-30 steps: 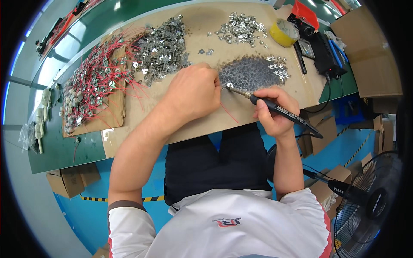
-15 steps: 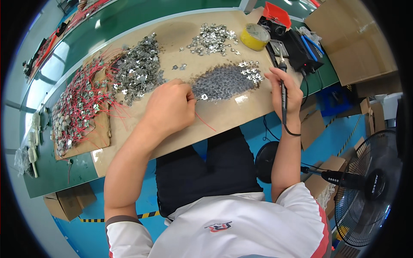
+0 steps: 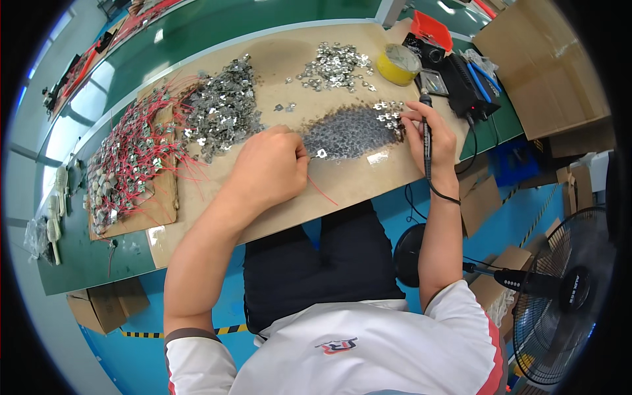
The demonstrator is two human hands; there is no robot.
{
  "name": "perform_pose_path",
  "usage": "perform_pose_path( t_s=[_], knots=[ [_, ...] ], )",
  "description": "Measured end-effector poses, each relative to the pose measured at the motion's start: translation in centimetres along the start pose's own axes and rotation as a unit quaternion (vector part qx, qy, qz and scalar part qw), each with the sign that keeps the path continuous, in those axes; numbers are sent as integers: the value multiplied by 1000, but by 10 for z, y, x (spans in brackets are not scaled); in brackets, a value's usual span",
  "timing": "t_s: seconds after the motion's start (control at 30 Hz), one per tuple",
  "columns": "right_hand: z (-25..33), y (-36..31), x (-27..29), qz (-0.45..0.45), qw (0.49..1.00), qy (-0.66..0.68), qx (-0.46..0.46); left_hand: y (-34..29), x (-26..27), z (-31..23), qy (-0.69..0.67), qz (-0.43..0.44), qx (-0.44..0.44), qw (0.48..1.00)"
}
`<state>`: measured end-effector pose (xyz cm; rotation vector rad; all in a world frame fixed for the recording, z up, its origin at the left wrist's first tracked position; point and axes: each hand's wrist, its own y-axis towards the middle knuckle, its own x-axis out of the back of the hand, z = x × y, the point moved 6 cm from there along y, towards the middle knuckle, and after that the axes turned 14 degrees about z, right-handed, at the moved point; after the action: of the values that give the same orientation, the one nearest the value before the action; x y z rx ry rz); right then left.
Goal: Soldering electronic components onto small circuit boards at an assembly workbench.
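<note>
Along the near side of a tan-topped bench [image 3: 276, 89], a person's left hand [image 3: 273, 161] is pinching a red wire [image 3: 322, 191] in curled fingers, just beside a silver piece [image 3: 322, 153]; to the right, the right hand [image 3: 441, 139] is gripping a black-handled soldering iron [image 3: 427, 145] that is pointing toward the far side.

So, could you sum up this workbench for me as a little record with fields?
Left hand: the left hand is curled, apparently pinching a red wire; fingertips hidden
Right hand: the right hand holds a black soldering iron, pointing away from the person
Between hands: dark patch of small shapes, bright pieces at its right end
Far side: loose metal pieces, left of a yellow tape roll
Left side: red-wired pieces heaped beside a larger metal pile
Off the table: black fan, right
</note>
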<state>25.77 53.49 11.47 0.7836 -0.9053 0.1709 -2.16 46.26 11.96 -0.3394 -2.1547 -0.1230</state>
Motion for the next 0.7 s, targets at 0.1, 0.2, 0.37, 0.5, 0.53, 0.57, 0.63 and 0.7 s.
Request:
perform_pose_path(
  t_s=[0.1,0.2,0.37,0.5,0.53,0.57,0.63,0.7],
  knots=[
    [10,4,-2,-23,999,21,-14,1,0,-1,-2,0,-6,1000],
    [53,28,-25,13,995,81,64,-1,-1,0,-1,-2,-1,1000],
    [105,85,-66,61,973,144,167,5,-4,-2,6,8,-19,1000],
    [107,116,-87,76,969,137,192,4,-4,-2,11,2,-15,1000],
    [111,118,-73,49,970,129,198,2,-4,2,12,3,-4,1000],
    [111,115,-61,54,970,127,200,1,-3,3,7,1,-4,1000],
    [94,96,-25,-24,978,138,155,-1,-1,3,6,0,-1,1000],
    [56,60,0,-60,988,114,90,3,-3,1,1,-5,-14,1000]
  ],
)
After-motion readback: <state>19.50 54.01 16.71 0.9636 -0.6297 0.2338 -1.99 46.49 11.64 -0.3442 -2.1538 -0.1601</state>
